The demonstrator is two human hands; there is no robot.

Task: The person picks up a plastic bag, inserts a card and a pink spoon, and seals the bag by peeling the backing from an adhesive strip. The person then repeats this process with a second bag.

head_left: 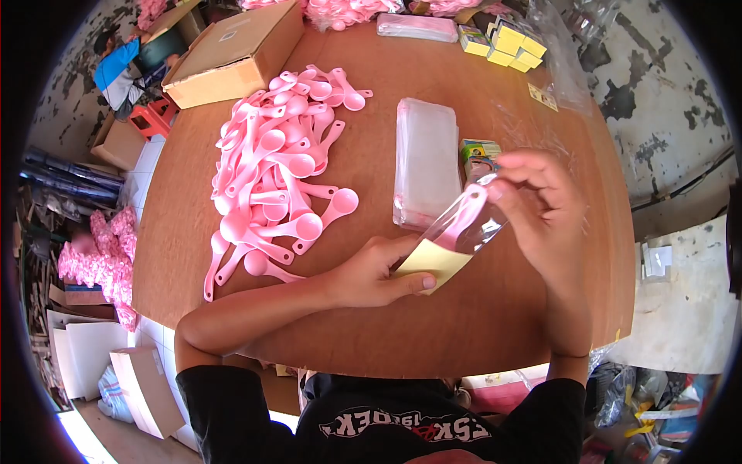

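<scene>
A clear plastic bag (pixel 492 225) is held slanted between my hands above the table. Inside it shows a pink measuring spoon (pixel 465 213), its holed handle end pointing up toward my right hand. A pale yellow card (pixel 435 261) covers the bag's lower end and hides the rest of the spoon. My left hand (pixel 379 272) is closed on this lower end, thumb on the card. At the upper end, my right hand (pixel 533 193) pinches the bag between thumb and fingers. Just behind lies a stack of clear plastic bags (pixel 427 158) beside a small green-and-yellow box (pixel 481 148).
A big pile of pink spoons (pixel 282 170) covers the table's left part. Behind it sits a cardboard box (pixel 232 54). Several yellow card bundles (pixel 514 45) and another bag pack (pixel 417 28) lie at the far edge. Another person (pixel 120 73) is at the far left.
</scene>
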